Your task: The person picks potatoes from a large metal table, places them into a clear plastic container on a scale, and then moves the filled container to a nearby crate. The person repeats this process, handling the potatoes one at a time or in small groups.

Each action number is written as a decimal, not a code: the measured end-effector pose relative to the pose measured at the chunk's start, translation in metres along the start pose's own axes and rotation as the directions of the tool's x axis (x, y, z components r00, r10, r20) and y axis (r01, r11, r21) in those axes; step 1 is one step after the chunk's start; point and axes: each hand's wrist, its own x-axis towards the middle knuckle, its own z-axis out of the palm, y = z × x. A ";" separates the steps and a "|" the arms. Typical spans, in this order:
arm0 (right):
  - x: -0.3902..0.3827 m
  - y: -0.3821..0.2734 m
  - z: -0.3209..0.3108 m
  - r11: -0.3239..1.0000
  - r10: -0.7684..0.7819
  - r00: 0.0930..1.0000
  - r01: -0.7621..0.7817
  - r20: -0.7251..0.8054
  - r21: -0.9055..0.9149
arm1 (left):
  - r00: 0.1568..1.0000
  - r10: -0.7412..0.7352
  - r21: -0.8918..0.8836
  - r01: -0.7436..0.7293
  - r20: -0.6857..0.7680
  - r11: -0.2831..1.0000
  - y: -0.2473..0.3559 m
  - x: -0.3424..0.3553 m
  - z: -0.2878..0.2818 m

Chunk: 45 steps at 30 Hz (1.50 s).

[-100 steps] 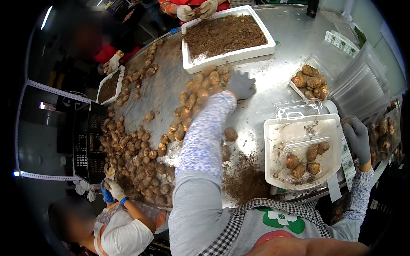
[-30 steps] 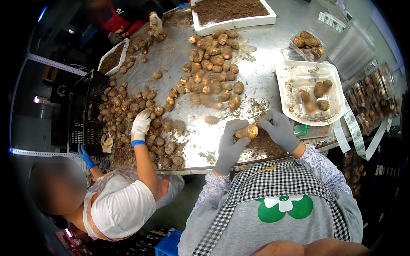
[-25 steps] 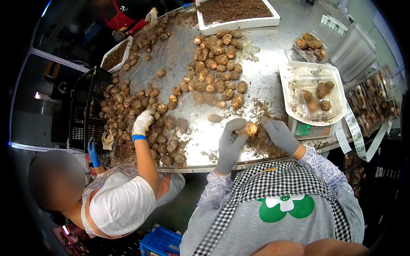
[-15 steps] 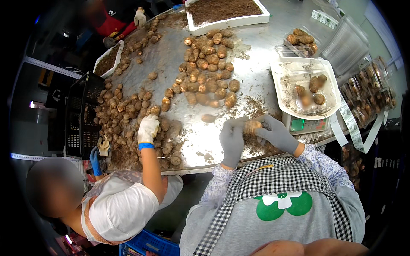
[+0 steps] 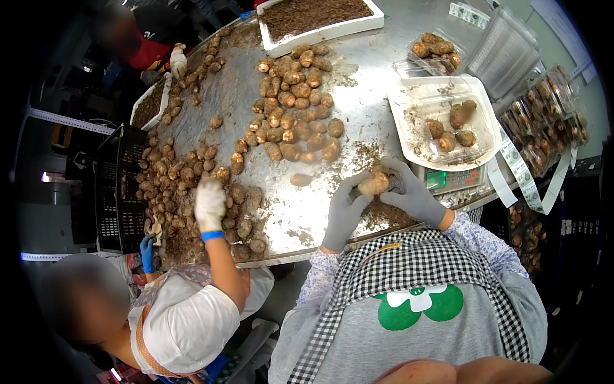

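Note:
A brown taro corm (image 5: 373, 184) is held up between my two grey-gloved hands, just above the near edge of the metal table. My left hand (image 5: 346, 211) closes on its left side with fingers and thumb. From the other side my right hand (image 5: 412, 195) has its fingers curled round the corm; parts of its fingertips are hidden. A single taro (image 5: 300, 180) lies on the table beyond my left hand, and a loose pile of taros (image 5: 291, 109) spreads further off. To the right, a clear plastic tray (image 5: 481, 148) with several taros rests on a white scale (image 5: 398, 137).
A co-worker's gloved hand (image 5: 210, 206) works over a heap of small taros (image 5: 179, 169) beside a black crate (image 5: 121, 192). Soil-filled white boxes (image 5: 272, 48) stand further back. Stacked empty clear boxes (image 5: 505, 57), packed boxes (image 5: 543, 121) and a label strip (image 5: 524, 176) are at right.
My hands have turned the taro so more of its side faces up, with the fingers spread more around it. The co-worker's gloved hand has shifted over the heap. The whole view has shifted slightly.

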 end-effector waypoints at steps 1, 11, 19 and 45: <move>0.002 0.002 -0.002 0.995 0.069 0.997 -0.070 0.021 0.073 | 1.000 0.018 -0.007 -0.018 -0.009 1.000 0.004 -0.002 0.000; 0.006 0.005 -0.010 0.882 0.375 0.925 -0.375 0.057 0.284 | 0.994 0.106 0.012 -0.106 -0.003 0.994 0.013 -0.013 0.000; -0.002 0.001 -0.005 0.990 0.044 0.989 -0.062 0.142 0.130 | 0.880 0.475 0.434 -0.437 0.024 0.788 0.032 -0.004 0.021; -0.002 0.008 -0.021 0.924 -0.381 0.924 0.382 0.020 -0.036 | 0.911 0.349 0.535 -0.188 -0.218 0.823 0.039 0.010 0.038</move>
